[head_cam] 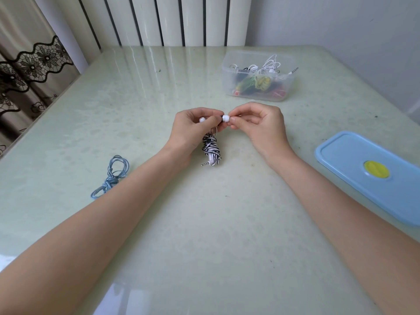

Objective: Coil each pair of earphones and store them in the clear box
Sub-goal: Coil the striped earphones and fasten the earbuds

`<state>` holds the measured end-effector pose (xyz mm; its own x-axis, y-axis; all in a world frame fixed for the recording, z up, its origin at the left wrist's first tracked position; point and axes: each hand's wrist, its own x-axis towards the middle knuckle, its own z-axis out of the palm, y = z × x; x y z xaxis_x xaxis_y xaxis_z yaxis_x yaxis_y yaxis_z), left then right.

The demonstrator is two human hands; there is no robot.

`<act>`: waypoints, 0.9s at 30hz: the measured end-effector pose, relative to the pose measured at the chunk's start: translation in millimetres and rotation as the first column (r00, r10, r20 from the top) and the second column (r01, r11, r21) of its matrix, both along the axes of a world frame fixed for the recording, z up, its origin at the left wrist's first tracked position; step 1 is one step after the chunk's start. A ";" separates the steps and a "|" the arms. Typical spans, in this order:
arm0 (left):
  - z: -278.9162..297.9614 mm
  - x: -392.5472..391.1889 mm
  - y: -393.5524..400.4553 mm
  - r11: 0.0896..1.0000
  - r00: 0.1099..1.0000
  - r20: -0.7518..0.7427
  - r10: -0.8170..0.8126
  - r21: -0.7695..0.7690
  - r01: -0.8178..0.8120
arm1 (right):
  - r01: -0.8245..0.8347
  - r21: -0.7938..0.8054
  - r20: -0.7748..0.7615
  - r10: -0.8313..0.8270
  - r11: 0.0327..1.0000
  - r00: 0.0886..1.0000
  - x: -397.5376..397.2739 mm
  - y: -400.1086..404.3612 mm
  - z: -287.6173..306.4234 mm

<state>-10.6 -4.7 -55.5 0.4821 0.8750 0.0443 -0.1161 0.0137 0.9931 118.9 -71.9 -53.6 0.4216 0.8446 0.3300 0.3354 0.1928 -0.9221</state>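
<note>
Glossy pale green table (159,223) carried clear box (258,87) at far right, blue lid (354,169) near right edge, blue earphones (112,176) left.

The light blue rectangular plastic lid (372,176) runs off the right edge. Inside the clear plastic box (258,76), the coloured cables blur behind the cloudy wall — single pairs cannot be told apart. The left hand (193,130) hides the top of the black-and-white striped earphone bundle (211,148).

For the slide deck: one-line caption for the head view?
Both hands pinch the coiled striped earphones' buds; blue earphones wait, clear box open.
</note>
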 end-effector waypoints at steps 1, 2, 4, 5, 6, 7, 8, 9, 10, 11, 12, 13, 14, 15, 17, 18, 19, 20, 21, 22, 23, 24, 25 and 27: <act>0.1 -0.4 0.6 1.000 1.000 -0.004 -0.004 -0.003 0.004 | 0.002 0.004 0.013 -0.002 1.000 1.000 -0.5 0.4 -0.1; -0.1 -0.4 0.8 1.000 1.000 -0.008 -0.007 -0.004 0.007 | 0.002 0.008 0.025 -0.002 1.000 1.000 -0.9 0.4 -0.2; -0.3 -0.4 0.6 1.000 1.000 -0.002 0.001 -0.001 -0.001 | -0.004 0.008 0.054 0.004 1.000 0.999 -1.9 0.9 -0.3; -0.2 -0.1 0.1 1.000 1.000 0.003 0.007 0.001 -0.007 | -0.008 0.006 0.063 0.007 1.000 0.998 -2.3 0.9 -0.4; -0.1 0.0 -0.8 1.000 1.000 0.005 0.011 0.005 -0.011 | -0.012 0.004 0.069 0.011 1.000 0.998 -2.9 0.8 -0.7; -0.1 0.2 -1.3 1.000 1.000 0.005 0.012 0.009 -0.012 | -0.013 0.006 0.077 0.012 1.000 0.997 -3.5 0.8 -0.9; -0.1 0.4 -1.6 1.000 1.000 0.002 0.013 0.011 -0.013 | -0.010 0.008 0.090 0.009 1.000 0.996 -4.3 1.1 -1.3; -0.2 0.6 -1.8 1.000 1.000 -0.004 0.015 0.014 -0.015 | -0.005 0.007 0.106 0.004 1.000 0.994 -4.8 1.6 -2.0; -0.5 0.9 -2.0 0.999 1.000 -0.021 0.016 0.029 -0.015 | 0.003 0.005 0.121 -0.004 1.000 0.993 -4.9 2.1 -2.7; -0.9 1.2 -2.3 0.998 0.999 -0.050 0.015 0.066 -0.012 | 0.016 0.001 0.134 -0.016 1.000 0.991 -4.8 2.7 -3.3; -1.6 1.6 -2.9 0.994 0.996 -0.087 0.011 0.113 -0.001 | 0.033 -0.002 0.146 -0.032 0.999 0.989 -4.1 3.0 -3.7; -2.4 1.9 -3.6 0.988 0.993 -0.118 0.005 0.152 0.013 | 0.052 -0.006 0.157 -0.050 0.999 0.986 -3.0 3.3 -4.0; -3.1 2.0 -4.0 0.985 0.991 -0.136 0.000 0.173 0.023 | 0.063 -0.013 0.165 -0.060 0.998 0.985 -1.8 3.4 -4.2; -3.6 1.9 -4.2 0.983 0.990 -0.143 0.002 0.180 0.024 | 0.061 -0.022 0.167 -0.057 0.998 0.984 -0.8 3.4 -4.1; -4.2 1.9 -3.9 0.985 0.990 -0.139 0.022 0.175 0.003 | 0.038 -0.042 0.161 -0.031 0.998 0.986 -0.4 3.5 -4.1; -4.1 2.2 -3.8 0.987 0.991 -0.129 0.030 0.163 -0.009 | 0.026 -0.049 0.155 -0.019 0.998 0.988 -0.9 3.6 -3.9; -4.1 2.7 -3.7 0.989 0.993 -0.116 0.034 0.150 -0.016 | 0.021 -0.051 0.153 -0.013 0.998 0.988 -1.3 4.1 -4.0; -4.3 3.1 -3.6 0.989 0.994 -0.108 0.035 0.144 -0.019 | 0.024 -0.049 0.156 -0.016 0.999 0.988 -1.5 4.6 -4.0; -4.5 3.4 -3.6 0.989 0.994 -0.107 0.034 0.144 -0.018 | 0.031 -0.047 0.165 -0.023 0.998 0.986 -1.7 4.8 -4.3; -4.6 3.2 -3.4 0.989 0.993 -0.110 0.033 0.147 -0.016 | 0.039 -0.046 0.178 -0.030 0.998 0.984 -1.9 4.8 -4.4; -5.0 3.1 -3.1 0.988 0.993 -0.117 0.033 0.153 -0.015 | 0.045 -0.045 0.189 -0.035 0.998 0.981 -2.2 4.6 -4.9; -5.3 3.2 -2.6 0.987 0.992 -0.126 0.033 0.161 -0.012 | 0.049 -0.043 0.191 -0.039 0.998 0.981 -2.0 4.2 -5.0; -5.7 3.3 -2.2 0.986 0.990 -0.134 0.031 0.166 -0.008 | 0.050 -0.041 0.183 -0.041 0.998 0.982 -2.1 3.9 -5.4; -7.0 3.7 -1.5 0.986 0.990 -0.139 0.035 0.167 -0.011 | 0.038 -0.038 0.168 -0.031 0.999 0.985 -2.2 3.7 -5.7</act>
